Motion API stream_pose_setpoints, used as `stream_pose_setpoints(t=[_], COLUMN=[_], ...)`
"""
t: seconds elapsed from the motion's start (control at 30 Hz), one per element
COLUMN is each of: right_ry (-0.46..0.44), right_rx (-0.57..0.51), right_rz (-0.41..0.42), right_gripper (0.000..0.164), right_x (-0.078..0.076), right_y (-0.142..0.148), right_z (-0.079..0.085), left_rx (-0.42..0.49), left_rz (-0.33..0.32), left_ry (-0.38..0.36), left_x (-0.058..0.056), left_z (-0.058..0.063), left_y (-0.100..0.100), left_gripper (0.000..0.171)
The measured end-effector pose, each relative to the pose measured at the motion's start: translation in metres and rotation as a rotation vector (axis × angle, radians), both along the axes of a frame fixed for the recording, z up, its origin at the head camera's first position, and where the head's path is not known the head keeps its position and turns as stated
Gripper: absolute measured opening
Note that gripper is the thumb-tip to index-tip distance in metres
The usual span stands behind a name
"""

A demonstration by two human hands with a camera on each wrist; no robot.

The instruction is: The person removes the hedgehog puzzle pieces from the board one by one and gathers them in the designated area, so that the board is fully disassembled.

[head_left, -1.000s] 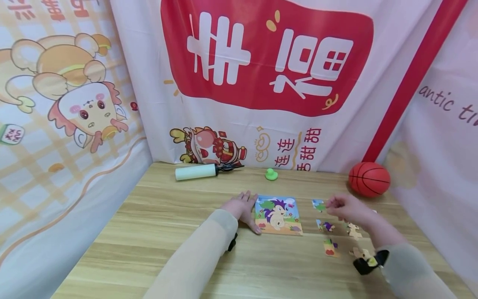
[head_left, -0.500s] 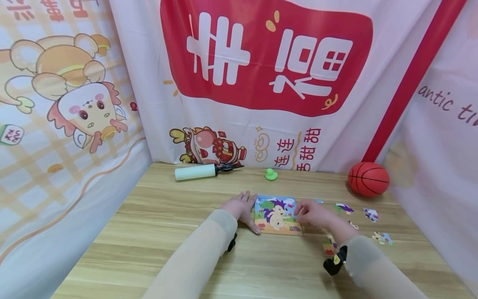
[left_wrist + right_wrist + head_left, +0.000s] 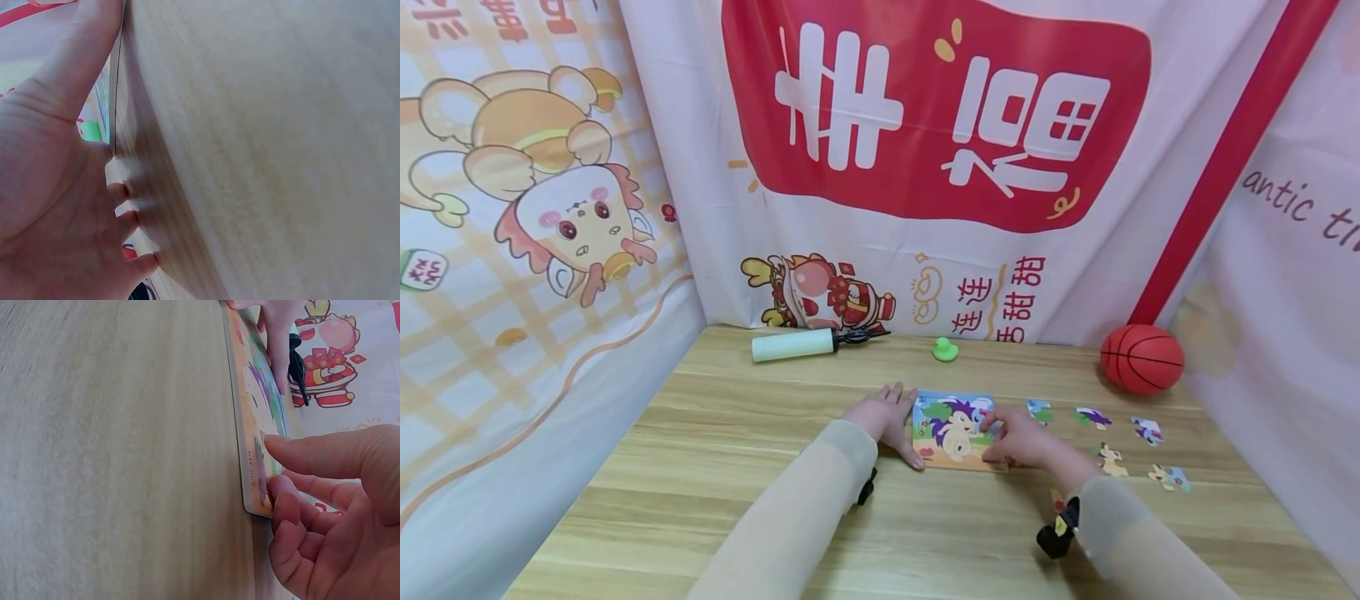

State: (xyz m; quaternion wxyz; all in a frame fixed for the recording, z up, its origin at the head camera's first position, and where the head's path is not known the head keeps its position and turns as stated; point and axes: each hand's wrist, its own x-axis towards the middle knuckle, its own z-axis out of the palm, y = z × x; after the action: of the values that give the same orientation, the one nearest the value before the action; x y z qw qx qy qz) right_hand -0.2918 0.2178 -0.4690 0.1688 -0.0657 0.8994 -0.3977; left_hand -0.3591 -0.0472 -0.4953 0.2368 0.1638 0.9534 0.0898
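A square hedgehog puzzle board (image 3: 953, 442) lies flat on the table. My left hand (image 3: 887, 421), fingers spread, rests on the table against the board's left edge; in the left wrist view its thumb (image 3: 94, 44) lies along that edge. My right hand (image 3: 1018, 437) is over the board's right side. Its index finger and thumb touch the board some way apart, and the other fingers are bent in the right wrist view. By the index fingertip shows a small blue-and-purple patch (image 3: 980, 414), possibly a puzzle piece. Loose puzzle pieces (image 3: 1092, 417) lie right of the board, some hidden by the right arm.
A green toy duck (image 3: 945, 350) and a pale hand pump (image 3: 793, 345) stand along the back of the wooden table (image 3: 737, 450). At the back right sits a small red basketball (image 3: 1142, 359). Printed cloths (image 3: 895, 275) hang behind and at both sides.
My right hand has moved left from the loose pieces onto the board's right side, and its thumb and index finger have come apart there. The left hand has stayed in place.
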Motion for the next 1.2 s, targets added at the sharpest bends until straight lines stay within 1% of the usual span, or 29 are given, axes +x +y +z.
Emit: stream_pose_setpoints(t=[0.17, 0.37, 0.5, 0.67, 0.9, 1.1, 1.2], right_ry=[0.012, -0.001, 0.015, 0.056, 0.051, 0.065, 0.058], right_rx=[0.045, 0.060, 0.059, 0.099, 0.099, 0.117, 0.086], right_rz=[-0.027, -0.052, -0.048, -0.036, -0.026, -0.030, -0.039], right_gripper=[0.042, 0.044, 0.042, 0.043, 0.043, 0.044, 0.043], right_x=[-0.001, -0.002, -0.002, -0.003, -0.005, -0.006, -0.005], right_y=[-0.003, -0.004, -0.006, -0.007, -0.007, -0.006, -0.006], right_z=[-0.003, -0.004, -0.003, -0.005, -0.007, -0.007, -0.005], left_rx=[-0.007, -0.003, -0.008, -0.004, -0.003, 0.008, 0.002], left_rz=[0.006, 0.006, 0.003, 0.002, 0.001, 0.006, 0.003], left_ry=[0.011, 0.014, 0.014, 0.006, -0.003, -0.011, -0.011], left_x=[-0.001, 0.001, 0.002, 0.001, 0.000, 0.005, 0.011], left_z=[-0.001, 0.002, 0.002, 0.002, 0.001, 0.008, 0.016], left_y=[0.001, 0.001, 0.001, 0.000, -0.001, 0.000, 0.000], left_gripper=[0.147, 0.145, 0.145, 0.147, 0.150, 0.148, 0.145])
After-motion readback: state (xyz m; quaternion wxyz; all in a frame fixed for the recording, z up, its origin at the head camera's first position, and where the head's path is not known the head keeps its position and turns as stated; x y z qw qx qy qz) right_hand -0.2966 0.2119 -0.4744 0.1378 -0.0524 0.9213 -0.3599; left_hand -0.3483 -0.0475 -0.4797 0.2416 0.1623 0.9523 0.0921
